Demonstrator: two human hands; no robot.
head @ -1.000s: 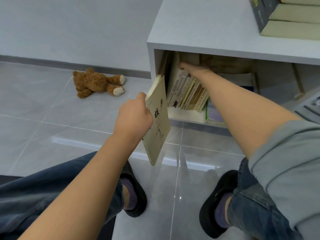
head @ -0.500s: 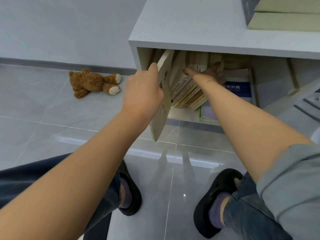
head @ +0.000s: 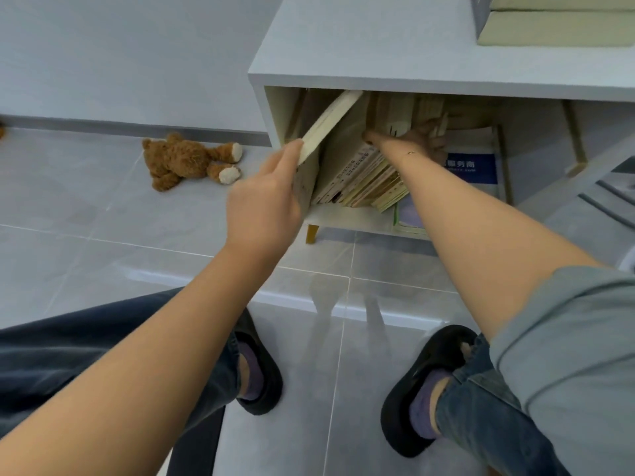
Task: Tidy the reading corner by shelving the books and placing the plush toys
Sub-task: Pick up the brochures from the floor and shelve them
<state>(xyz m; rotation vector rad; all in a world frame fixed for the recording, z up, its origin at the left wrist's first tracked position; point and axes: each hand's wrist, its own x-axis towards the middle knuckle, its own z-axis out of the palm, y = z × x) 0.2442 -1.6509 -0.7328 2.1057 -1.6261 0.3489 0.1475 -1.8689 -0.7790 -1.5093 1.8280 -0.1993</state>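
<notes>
Inside the shelf (head: 275, 108), the left hand (head: 264, 204) gripped a cream book (head: 330, 123); the right hand (head: 424, 142) spread against leaning books (head: 360, 176), spine print unreadable.

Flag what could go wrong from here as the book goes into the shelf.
1. The cream book in the left hand enters tilted; its top corner sits near the shelf top and may catch.
2. The leaning books are held back only by the right hand; releasing early could let them fall into the gap.
3. The teddy bear lies on the floor near the feet, possibly a trip hazard.
</notes>
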